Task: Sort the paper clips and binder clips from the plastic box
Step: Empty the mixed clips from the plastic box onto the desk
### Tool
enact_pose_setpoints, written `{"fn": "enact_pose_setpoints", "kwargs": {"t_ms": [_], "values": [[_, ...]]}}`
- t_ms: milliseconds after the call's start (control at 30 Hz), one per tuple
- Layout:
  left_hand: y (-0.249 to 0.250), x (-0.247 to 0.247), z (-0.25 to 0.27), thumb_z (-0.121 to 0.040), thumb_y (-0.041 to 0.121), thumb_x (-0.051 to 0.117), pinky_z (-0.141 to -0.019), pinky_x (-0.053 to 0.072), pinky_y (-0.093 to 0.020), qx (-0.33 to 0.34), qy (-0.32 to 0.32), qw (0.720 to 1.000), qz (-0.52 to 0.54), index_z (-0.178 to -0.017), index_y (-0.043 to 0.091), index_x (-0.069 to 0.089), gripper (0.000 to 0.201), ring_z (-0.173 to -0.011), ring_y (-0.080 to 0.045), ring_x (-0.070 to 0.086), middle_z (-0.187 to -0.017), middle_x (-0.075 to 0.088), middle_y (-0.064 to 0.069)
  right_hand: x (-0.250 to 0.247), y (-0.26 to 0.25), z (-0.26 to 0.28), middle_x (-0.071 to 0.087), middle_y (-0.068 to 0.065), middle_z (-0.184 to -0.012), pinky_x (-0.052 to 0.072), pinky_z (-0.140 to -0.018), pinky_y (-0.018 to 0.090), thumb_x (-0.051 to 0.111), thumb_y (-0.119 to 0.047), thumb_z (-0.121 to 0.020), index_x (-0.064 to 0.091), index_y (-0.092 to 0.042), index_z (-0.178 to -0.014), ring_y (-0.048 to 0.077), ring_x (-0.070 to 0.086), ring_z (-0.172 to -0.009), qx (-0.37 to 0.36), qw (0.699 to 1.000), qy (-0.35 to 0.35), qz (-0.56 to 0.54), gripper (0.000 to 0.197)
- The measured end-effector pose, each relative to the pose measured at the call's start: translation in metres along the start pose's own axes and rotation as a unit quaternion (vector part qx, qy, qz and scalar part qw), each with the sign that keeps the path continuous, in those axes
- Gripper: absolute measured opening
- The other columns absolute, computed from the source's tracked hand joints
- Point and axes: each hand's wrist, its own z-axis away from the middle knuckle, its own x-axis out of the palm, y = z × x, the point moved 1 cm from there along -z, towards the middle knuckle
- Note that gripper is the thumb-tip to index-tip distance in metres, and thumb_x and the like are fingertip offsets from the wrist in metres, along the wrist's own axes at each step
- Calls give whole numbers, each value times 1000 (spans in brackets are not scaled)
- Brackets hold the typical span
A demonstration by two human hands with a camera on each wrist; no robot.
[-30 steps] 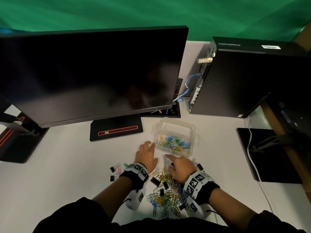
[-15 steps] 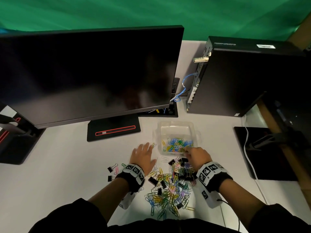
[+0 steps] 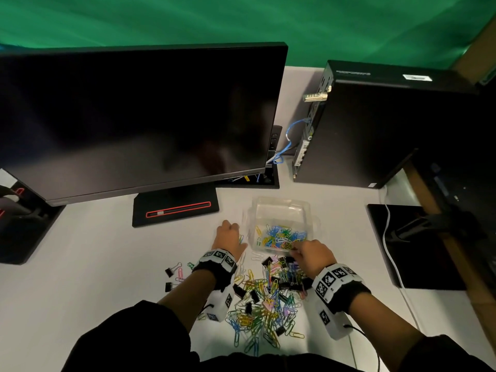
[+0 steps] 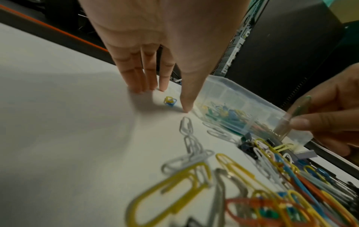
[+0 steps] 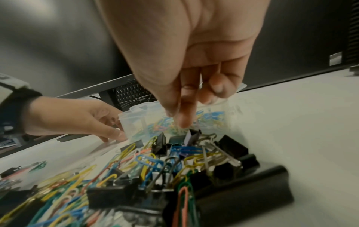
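Observation:
A clear plastic box (image 3: 281, 210) sits behind a heap of coloured paper clips (image 3: 261, 307) mixed with black binder clips (image 3: 285, 264). More coloured paper clips (image 3: 281, 236) lie inside the box. My left hand (image 3: 236, 234) rests beside the box's left wall, its straight fingertips (image 4: 147, 89) on the table, and holds nothing. My right hand (image 3: 294, 249) hovers at the box's near right corner, thumb and forefinger pinching a green paper clip (image 4: 300, 106). In the right wrist view those fingers (image 5: 182, 121) point down just above the binder clips (image 5: 194, 138).
A dark monitor (image 3: 139, 119) on a black stand (image 3: 174, 208) fills the back left. A black computer tower (image 3: 375, 124) stands at the back right, with a black pad (image 3: 418, 245) and white cable (image 3: 389, 251) to the right. Stray clips (image 3: 174, 275) lie left of my left wrist.
My right hand has moved from the heap to the box's near right corner and stays there. The left hand has stayed beside the box's left wall.

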Motion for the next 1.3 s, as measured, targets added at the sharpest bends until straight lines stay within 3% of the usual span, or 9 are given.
{"fn": "enact_pose_setpoints", "kwargs": {"t_ms": [100,300,433,700,800,967,1100,1200,1300], "values": [[3,4,-6,-90,12,55,-110,32,-30,40,-25,998,32,-138,12,39,51,-126,-27,39,-135,36,-13,-3,4,-1,66,14,-105,47,-75,34,42,-28,-94,60,-13,-101,34,61,-96,13,1000,5,-9,25],[-1,9,1,-90,-5,42,-109,30,-28,156,-34,984,-79,-142,15,34,57,-128,-26,31,-146,29,-7,-6,16,-3,67,13,-106,50,-78,34,43,-29,-94,62,-14,-103,33,61,-97,18,1000,8,-20,25],[-6,11,15,-93,2,40,-111,27,-26,173,-27,979,-104,-139,8,37,47,-129,-25,33,-147,31,-6,-7,10,-7,66,14,-107,49,-77,35,43,-29,-94,61,-13,-104,34,61,-98,8,1000,2,-15,26],[-15,14,37,-97,20,42,-109,27,-25,134,-42,990,6,-133,10,48,38,-129,-23,39,-137,44,-7,-12,1,-13,70,4,-95,53,-76,34,49,-39,-90,68,-18,-95,25,64,-89,-27,999,-26,-39,28],[-16,11,34,-90,29,56,-111,27,-27,97,-33,993,63,-141,14,36,57,-131,-22,36,-138,40,-8,-19,4,-16,62,-2,-70,45,-63,27,51,-38,-90,69,-19,-86,22,61,-73,-35,994,-4,-100,26],[-13,14,34,-71,44,75,-113,28,-34,42,-47,998,12,-140,10,33,87,-130,-26,29,-137,31,-10,-28,7,-28,72,6,-83,47,-69,28,58,-41,-85,66,-21,-93,24,65,-79,20,987,58,-151,23],[-7,21,35,-75,31,74,-102,37,-30,29,-27,998,44,-125,9,47,61,-120,-24,41,-126,40,-9,-24,5,-22,68,5,-82,44,-66,27,62,-38,-82,56,-23,-107,24,62,-78,16,985,61,-158,30],[-3,22,36,-79,24,70,-94,39,-28,13,-22,997,75,-116,9,54,43,-111,-24,49,-121,46,-10,-18,-2,-6,62,-1,-72,44,-66,24,61,-23,-84,57,-20,-109,18,58,-70,-52,984,44,-164,26],[0,22,37,-80,22,69,-92,41,-28,8,-33,993,109,-115,10,56,39,-101,-22,54,-119,51,-11,-7,-11,8,64,3,-82,45,-69,24,59,-15,-84,62,-17,-103,17,57,-73,-125,981,21,-148,19]]}}
